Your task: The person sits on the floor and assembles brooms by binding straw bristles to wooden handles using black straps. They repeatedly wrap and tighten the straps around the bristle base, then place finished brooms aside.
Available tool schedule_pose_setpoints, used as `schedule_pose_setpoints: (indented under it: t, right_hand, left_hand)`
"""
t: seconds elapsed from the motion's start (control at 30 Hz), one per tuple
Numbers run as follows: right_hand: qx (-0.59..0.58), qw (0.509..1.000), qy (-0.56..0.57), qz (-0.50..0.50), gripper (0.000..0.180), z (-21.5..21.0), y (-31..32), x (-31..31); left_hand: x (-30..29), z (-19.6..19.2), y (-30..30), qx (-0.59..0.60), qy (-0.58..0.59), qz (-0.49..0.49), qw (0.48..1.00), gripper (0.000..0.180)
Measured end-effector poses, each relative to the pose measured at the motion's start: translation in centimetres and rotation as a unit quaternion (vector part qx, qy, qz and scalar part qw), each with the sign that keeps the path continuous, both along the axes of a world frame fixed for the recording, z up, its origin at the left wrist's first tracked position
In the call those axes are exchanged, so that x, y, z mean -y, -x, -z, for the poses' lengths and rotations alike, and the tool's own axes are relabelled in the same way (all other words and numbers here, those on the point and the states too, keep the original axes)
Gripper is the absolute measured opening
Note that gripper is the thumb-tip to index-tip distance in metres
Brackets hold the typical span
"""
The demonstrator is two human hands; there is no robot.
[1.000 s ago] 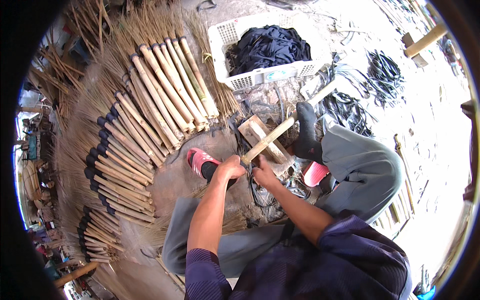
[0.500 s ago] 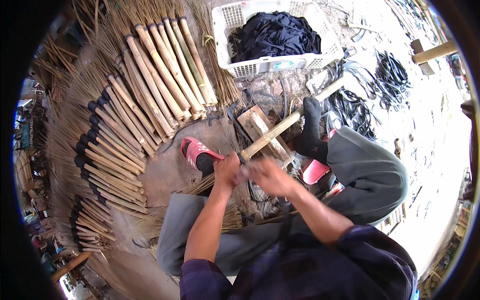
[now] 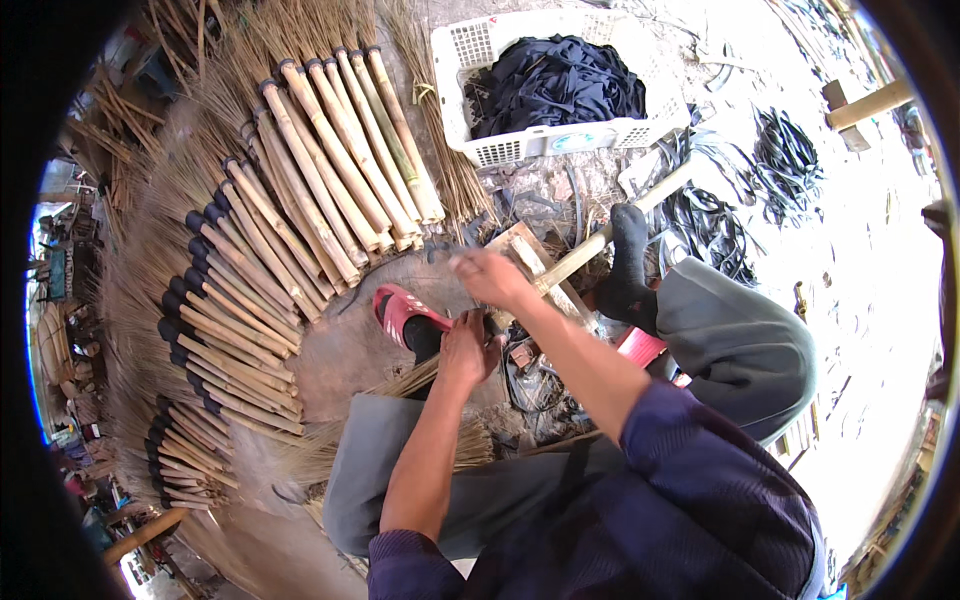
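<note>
My left hand (image 3: 466,350) is closed round a broom where its pale wooden handle (image 3: 575,262) meets the bristles. Those thin bristles (image 3: 408,380) run down toward my left leg. My right hand (image 3: 490,279) is raised just beyond the left one, close to the handle; motion blurs its fingers, and whether a strip is in them cannot be seen. From there the handle slants up to the right, crossing a wooden block (image 3: 522,250) and passing beside my black-socked right foot (image 3: 627,250).
Rows of finished brooms (image 3: 330,150) fan out along the left. A white plastic basket (image 3: 500,150) at the top holds black strips (image 3: 560,85). More black strips (image 3: 785,165) lie at the right, near a wooden-handled mallet (image 3: 870,103). A pink slipper (image 3: 395,312) is on my left foot.
My right hand has swung up and left from beside the left hand to past it. The left hand stays at the binding point, a little lower in view.
</note>
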State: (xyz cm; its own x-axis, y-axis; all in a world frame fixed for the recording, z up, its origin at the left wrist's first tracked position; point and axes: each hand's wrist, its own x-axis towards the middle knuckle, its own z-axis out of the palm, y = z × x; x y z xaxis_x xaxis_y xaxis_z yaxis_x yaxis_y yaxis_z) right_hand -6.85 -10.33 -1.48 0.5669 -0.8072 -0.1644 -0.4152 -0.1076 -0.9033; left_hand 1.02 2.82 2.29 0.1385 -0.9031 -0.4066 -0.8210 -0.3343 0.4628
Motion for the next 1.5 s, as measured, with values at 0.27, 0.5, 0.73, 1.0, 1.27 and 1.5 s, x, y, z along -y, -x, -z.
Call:
schedule_pose_setpoints:
  t: [0.27, 0.5, 0.73, 1.0, 1.27, 1.5]
  right_hand:
    - [0.230, 0.945, -0.105, 0.206, 0.039, 5.2, 6.8, -11.7]
    - [-0.033, 0.990, -0.108, 0.080, 0.055, 7.3, 8.3, -10.0]
    - [0.238, 0.877, -0.415, 0.040, 0.032, 8.9, 6.6, -11.1]
    - [0.079, 0.920, -0.378, -0.062, 0.028, -2.5, 14.5, -12.8]
    - [0.014, 0.982, -0.116, -0.149, 0.025, -2.2, 0.9, -0.1]
    - [-0.249, 0.883, -0.115, -0.381, 0.038, 8.3, -4.5, 2.7]
  left_hand:
    - [5.2, -0.1, -0.3, -0.039, -0.265, 0.017, 0.963, 0.032]
    - [5.3, 1.5, -2.1, -0.141, -0.301, 0.015, 0.943, 0.037]
    - [4.9, 2.7, -2.6, -0.191, -0.308, -0.022, 0.932, 0.032]
    - [1.6, 0.4, 0.1, 0.084, -0.135, 0.014, 0.987, 0.038]
    - [0.2, 1.0, 1.3, 0.149, -0.061, 0.004, 0.987, 0.062]
    - [-0.7, 0.6, -0.2, -0.007, 0.052, -0.014, 0.999, 0.071]
